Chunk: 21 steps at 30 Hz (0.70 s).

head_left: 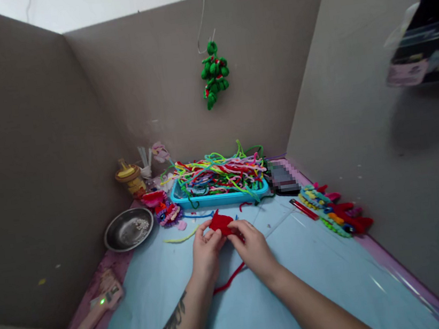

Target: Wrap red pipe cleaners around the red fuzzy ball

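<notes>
Between my two hands is a small red fuzzy piece (221, 223) with a pointed tip at its upper left, seemingly made of pipe cleaner. My left hand (206, 244) pinches its left side between thumb and fingers. From the right, my right hand (250, 241) grips the other edge, fingers closed. On the table below my hands runs a loose red pipe cleaner (230, 280). A yellow pipe cleaner (181, 239) lies just left of my left hand. My fingertips hide part of the red piece.
A blue tray (224, 199) heaped with colourful pipe cleaners stands at the back. Left are a metal bowl (121, 236) with small pale bits and a pink glue gun (97, 315), its green light lit. Right are a red cutter (304, 210) and finished colourful pieces (337, 213). Grey panels (145, 88) enclose the table.
</notes>
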### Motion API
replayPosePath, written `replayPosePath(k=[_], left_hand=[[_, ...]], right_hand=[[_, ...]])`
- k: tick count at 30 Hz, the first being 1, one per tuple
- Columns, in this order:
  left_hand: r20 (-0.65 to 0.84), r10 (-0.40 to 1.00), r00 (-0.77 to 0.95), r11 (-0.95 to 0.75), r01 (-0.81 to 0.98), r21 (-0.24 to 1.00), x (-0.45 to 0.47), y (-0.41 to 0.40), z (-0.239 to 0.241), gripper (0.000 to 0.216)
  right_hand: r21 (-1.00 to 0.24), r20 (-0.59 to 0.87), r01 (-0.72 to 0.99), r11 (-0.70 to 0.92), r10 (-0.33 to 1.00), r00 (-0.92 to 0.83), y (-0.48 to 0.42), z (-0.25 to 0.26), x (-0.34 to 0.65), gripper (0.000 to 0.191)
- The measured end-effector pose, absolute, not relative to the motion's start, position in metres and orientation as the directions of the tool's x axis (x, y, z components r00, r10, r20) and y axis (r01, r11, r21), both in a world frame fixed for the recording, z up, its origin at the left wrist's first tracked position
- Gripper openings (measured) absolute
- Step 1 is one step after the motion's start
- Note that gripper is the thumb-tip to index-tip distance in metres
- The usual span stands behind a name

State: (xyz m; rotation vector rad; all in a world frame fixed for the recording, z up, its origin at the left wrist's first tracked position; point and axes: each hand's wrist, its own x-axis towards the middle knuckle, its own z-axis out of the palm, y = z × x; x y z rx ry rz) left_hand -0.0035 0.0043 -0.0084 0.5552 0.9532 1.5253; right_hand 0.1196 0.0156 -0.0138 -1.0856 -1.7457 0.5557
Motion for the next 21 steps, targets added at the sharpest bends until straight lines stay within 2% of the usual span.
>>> replayPosePath(k=[8, 12, 17, 21], left_hand=[[-0.121, 0.969, -0.217, -0.003, -0.495, 0.869, -0.0048, 0.0037, -0.0118, 0.046], [-0.129, 0.968, -0.213, 0.013, -0.476, 0.879, -0.0031, 0.0035, -0.0105, 0.053], [-0.167, 0.966, -0.197, 0.032, -0.551, 0.834, -0.0014, 0.0029, -0.0091, 0.069], [-0.193, 0.961, -0.199, 0.038, -0.594, 0.803, 0.0002, 0.0023, -0.0074, 0.071]], right_hand=[[-0.703, 0.553, 0.433, 0.564, 0.816, -0.166, 0.0142, -0.0113, 0.1193, 0.018], [-0.697, 0.581, 0.423, 0.579, 0.802, -0.139, 0.0156, -0.0136, 0.1193, 0.016], [-0.718, 0.564, 0.419, 0.555, 0.818, -0.116, 0.0167, -0.0153, 0.1191, 0.016], [-0.736, 0.545, 0.41, 0.539, 0.831, -0.113, 0.0154, -0.0137, 0.1178, 0.014]])
